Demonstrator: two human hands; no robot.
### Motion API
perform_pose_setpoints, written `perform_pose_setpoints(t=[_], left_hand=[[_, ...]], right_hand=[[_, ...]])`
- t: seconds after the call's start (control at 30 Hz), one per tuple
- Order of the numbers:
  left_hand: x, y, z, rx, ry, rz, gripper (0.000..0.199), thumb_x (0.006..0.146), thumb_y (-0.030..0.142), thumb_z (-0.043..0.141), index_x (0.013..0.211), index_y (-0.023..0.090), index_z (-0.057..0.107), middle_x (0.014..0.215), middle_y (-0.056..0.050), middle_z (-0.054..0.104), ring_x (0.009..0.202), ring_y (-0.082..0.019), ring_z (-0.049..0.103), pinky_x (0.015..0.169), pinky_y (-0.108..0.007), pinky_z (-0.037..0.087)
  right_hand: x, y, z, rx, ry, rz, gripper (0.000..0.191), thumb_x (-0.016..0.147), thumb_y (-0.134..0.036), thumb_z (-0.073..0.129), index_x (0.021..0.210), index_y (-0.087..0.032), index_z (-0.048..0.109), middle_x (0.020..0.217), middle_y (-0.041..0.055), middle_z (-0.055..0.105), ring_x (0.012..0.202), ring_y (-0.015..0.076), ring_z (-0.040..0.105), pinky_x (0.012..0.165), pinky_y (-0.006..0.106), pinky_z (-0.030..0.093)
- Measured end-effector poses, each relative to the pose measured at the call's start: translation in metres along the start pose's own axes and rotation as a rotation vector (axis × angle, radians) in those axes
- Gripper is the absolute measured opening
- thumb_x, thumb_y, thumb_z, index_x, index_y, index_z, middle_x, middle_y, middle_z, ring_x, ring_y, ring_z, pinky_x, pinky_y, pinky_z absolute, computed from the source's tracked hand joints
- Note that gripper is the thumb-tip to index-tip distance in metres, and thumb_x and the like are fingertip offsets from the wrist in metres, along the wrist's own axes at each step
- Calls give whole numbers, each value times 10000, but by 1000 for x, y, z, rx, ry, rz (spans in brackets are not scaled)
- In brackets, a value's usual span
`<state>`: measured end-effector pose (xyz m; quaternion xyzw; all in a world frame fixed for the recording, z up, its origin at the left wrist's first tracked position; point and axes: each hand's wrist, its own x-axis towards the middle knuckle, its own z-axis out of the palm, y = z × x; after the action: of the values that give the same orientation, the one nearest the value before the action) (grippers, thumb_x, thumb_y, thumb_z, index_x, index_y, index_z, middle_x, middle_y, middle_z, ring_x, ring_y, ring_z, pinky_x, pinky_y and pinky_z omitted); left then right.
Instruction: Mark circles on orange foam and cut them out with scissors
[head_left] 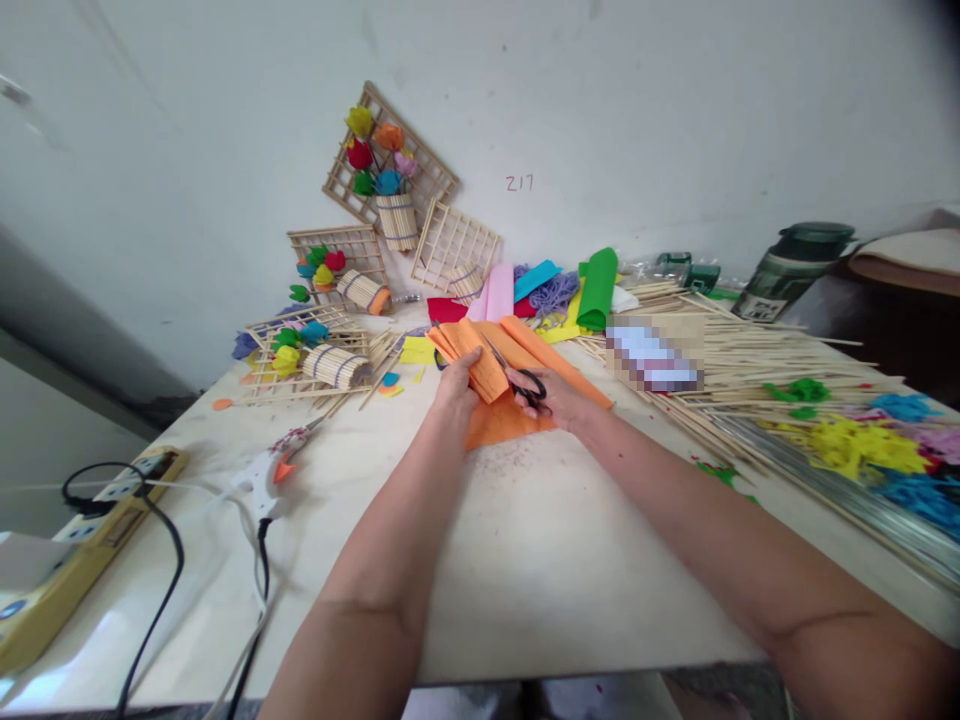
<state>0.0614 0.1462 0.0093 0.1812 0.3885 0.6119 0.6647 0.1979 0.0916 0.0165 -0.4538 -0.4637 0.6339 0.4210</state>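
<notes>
Folded orange crepe paper [491, 375] is pinched in my left hand [456, 382], its layers fanned at the upper left. My right hand [553, 398] grips a pair of scissors [532, 388] by the black handles, the blades lying against the folded paper's right edge. How far apart the blades are, I cannot tell. Beneath and behind both hands spreads a larger orange sheet [510, 428], with a rolled orange part [559, 365] slanting to the right.
Stick lattices with paper flowers [390, 150] stand by the wall. A glue gun [264, 480] and power strip [97, 540] with cables lie left. To the right are wooden sticks [757, 365], a blurred phone [652, 357], yellow paper scraps [862, 448] and a dark bottle [791, 270].
</notes>
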Motion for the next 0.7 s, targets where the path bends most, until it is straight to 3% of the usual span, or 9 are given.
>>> perform_pose_setpoints(t=[0.23,0.7], left_hand=[[2,-2,-1,11,-16,-21,239,691,114,667,922,161,629,828,-109,705,839,-280,684,738,-408,560],[-6,-1,6,13,41,12,130,740,89,598,852,152,615,733,-67,688,776,-239,686,721,-360,568]], right_hand=[[9,7,-3,11,-14,-50,398,660,-504,732,636,-167,520,455,-39,475,350,47,364,323,181,275],[12,10,-2,16,28,-80,346,664,-483,732,733,-170,603,448,-41,460,345,59,366,289,188,246]])
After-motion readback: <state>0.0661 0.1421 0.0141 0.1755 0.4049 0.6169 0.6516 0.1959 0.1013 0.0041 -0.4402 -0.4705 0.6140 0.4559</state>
